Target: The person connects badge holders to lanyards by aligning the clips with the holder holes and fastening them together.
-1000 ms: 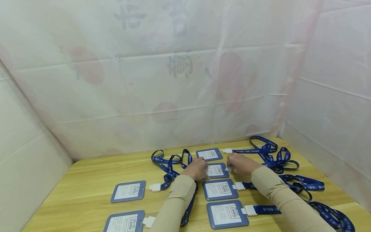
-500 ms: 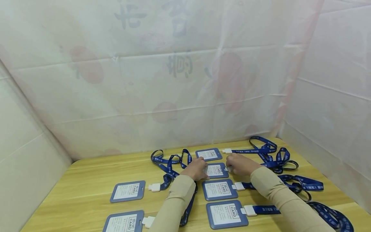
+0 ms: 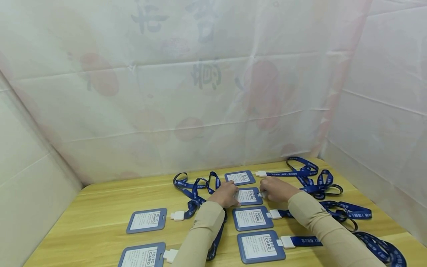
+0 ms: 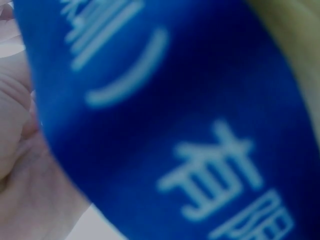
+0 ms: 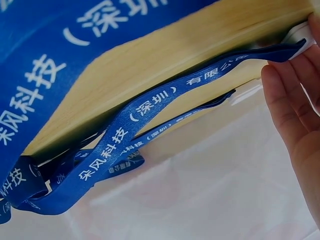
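Note:
In the head view a blue-framed ID badge holder (image 3: pixel 251 196) lies second from the back in the right column. My left hand (image 3: pixel 225 194) holds its left end, the fingers covering part of the card. At its slotted end my right hand (image 3: pixel 277 189) pinches the white clip (image 5: pixel 300 36) of a blue lanyard (image 5: pixel 145 112); the fingers hide most of that clip from above. The right wrist view has the strap running away from my right hand (image 5: pixel 295 100). A blurred lanyard strap (image 4: pixel 160 115) covers much of the left wrist view, with my left hand (image 4: pixel 35 165) behind it.
More badge holders lie nearby: one behind (image 3: pixel 240 177), two in front (image 3: pixel 253 218) (image 3: pixel 261 247), and two at left (image 3: pixel 146 221) (image 3: pixel 142 256). Coiled lanyards (image 3: pixel 347 209) sit at right, another lanyard (image 3: pixel 195 193) behind my left forearm. A white sheet (image 3: pixel 200 122) hangs behind the wooden table (image 3: pixel 100 200).

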{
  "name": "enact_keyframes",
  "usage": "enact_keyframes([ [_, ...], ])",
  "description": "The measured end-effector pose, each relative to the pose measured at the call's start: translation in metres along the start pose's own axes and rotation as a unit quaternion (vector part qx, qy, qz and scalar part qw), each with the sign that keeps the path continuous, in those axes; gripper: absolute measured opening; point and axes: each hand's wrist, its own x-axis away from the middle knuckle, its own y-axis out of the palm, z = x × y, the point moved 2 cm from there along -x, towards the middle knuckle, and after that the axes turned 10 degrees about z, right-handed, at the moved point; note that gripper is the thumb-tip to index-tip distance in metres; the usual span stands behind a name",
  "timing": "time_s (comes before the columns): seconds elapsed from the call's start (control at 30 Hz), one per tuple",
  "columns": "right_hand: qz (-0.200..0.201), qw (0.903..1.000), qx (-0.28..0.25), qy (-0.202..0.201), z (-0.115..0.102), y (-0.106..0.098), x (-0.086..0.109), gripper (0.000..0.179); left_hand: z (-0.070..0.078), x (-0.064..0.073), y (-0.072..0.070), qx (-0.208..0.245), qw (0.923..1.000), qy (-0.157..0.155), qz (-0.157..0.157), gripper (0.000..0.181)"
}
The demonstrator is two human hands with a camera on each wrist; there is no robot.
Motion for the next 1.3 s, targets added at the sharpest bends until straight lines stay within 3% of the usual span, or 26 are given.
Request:
enact_keyframes([
  [0.73,-0.002,1.0,0.0,0.0,0.0012,0.0001,-0.0007,0.016,-0.0002,0.0005,0.0001,-0.017,0.9996,0.02,0.002,0.04],
  [1.3,-0.006,1.0,-0.002,0.007,0.0024,0.0019,-0.0008,0.017,0.0,0.0005,-0.0001,-0.017,0.9997,0.018,-0.001,0.04],
])
